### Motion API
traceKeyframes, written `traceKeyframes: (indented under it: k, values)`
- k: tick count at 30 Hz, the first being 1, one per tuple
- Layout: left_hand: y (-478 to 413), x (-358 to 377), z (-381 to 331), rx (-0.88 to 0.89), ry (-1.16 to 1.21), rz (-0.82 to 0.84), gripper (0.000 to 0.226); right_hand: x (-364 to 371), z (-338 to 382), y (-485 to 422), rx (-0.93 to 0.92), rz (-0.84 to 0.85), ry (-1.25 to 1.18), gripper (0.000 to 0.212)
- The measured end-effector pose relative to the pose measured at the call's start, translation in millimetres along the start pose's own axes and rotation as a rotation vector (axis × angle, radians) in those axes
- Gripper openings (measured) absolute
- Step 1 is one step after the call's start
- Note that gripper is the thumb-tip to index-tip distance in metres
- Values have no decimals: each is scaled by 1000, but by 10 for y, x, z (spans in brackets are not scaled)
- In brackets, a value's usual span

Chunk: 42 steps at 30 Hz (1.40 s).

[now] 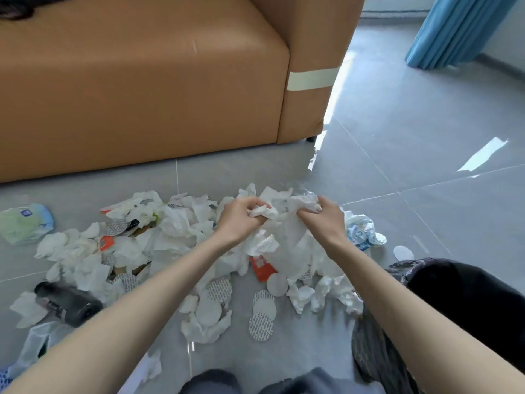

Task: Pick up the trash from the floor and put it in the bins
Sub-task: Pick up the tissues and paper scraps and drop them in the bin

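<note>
knees (216,382): grey trouser fabric, bottom centre, at lower edge of frame
black bag (466,302): lower right, crumpled, partly behind right forearm
left hand (241,216): centre of frame, clenched tight on wad of tissue (264,213), knuckles up
right hand (321,216): just right of left hand, closed on same white wad, tissue bunched between both fists
trash pile (170,231): on floor, centre to left of frame, under and around both hands; mostly crumpled white tissue
round seals (260,327): several, lower centre, flat on tiles
orange wrapper (262,270): below hands, half buried
dark bottle (68,304): lower left, on its side
green pack (25,223): left edge
blue-white wrapper (359,228): right of right hand
sofa (142,95): tan, upper left; pale tape (312,78) on its corner
curtain (454,29): blue, upper right
floor (426,137): grey glossy tiles
</note>
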<state>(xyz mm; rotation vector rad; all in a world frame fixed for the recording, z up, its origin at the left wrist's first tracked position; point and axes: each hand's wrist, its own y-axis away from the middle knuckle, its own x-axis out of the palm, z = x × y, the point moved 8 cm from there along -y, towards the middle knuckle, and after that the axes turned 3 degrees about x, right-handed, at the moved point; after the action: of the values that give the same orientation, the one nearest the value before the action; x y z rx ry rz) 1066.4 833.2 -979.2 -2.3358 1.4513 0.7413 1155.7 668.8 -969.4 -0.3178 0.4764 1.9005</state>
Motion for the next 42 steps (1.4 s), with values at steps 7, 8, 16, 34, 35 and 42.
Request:
traceKeyframes:
  k: [7,8,16,34,35,42]
  values:
    - [131,-156,-1523,237,-116,138,9,-1110,599,414,-86,-127,-119,22]
    - [168,-92,-1676,260,-142,177,8,-1246,615,477,-96,-138,-113,15]
    - [640,938,-2488,322,-264,431,24,-2314,52,918,23,-236,22,7]
    - [1255,2162,-1768,141,-522,428,63,-2325,-1379,1666,182,194,640,47]
    - [1242,2145,-1702,96,-510,426,65,-2198,-1380,1748,153,284,625,48]
    - [1230,2107,-1427,-15,-380,474,49,-1605,-1392,2033,60,558,546,48]
